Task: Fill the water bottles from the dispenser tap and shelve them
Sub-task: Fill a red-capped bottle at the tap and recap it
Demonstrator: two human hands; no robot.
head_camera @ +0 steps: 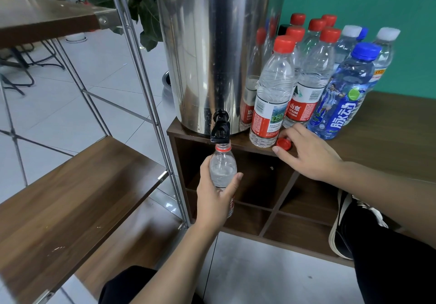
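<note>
My left hand (215,194) grips 1 open bottle (222,165), its mouth directly under the black tap (220,128) at 12 o'clock. My right hand (306,154), fingers spread, touches the red cap (283,144) at its 9 o'clock.

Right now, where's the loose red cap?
In the head view, the red cap lies on the cabinet top right of the tap, under the right hand's fingertips, beside the nearest red-capped bottle.

We see a dark wooden counter (389,124) bearing a steel dispenser (217,51) at its left end; capped bottles (313,75) crowd beside it; a loose red cap (283,144) lies at the front edge.
</note>
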